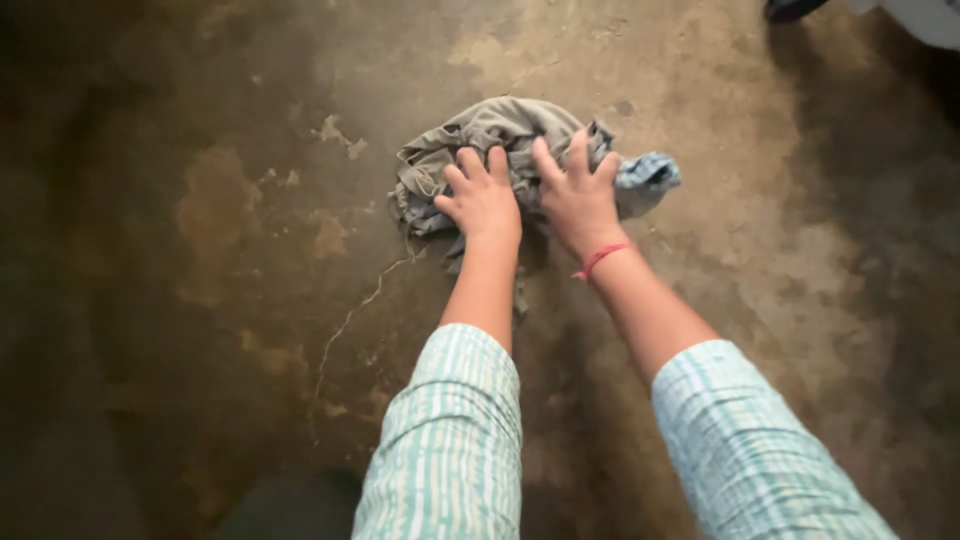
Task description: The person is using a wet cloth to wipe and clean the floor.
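Rag: crumpled grey cloth (500, 135) bunched into a loose heap on the floor, in the upper middle of the view, under both hands.
Rag material: soft, worn fabric with many folds and frayed edges; a blue-and-white checked corner (650, 175) sticks out on its right side.
Loose thread: a thin pale strand (350, 320) trails from the rag's lower left edge across the floor toward the person.
Left hand: left hand (482, 198) lies palm down on the rag, fingers spread and slightly bent, pressing on the cloth rather than closed around it.
Right hand: right hand (578, 198) lies palm down just beside the left, fingers wide apart on the rag's right half, flat on the fabric and not gripping.
Wrist band: a red thread (600, 258) circles the right wrist.
Sleeves: both forearms come out of loose sleeves (450, 440) of light fabric with pale green and white stripes.
Floor: bare concrete floor (200, 300), brown-grey, rough and blotchy, with lighter worn patches, dark damp-looking areas around the rag and thin cracks.
Room edges: a dark shape (790, 8) and a pale object (930, 20) sit at the top right corner, too cropped to tell what they are; the left side falls into shadow.
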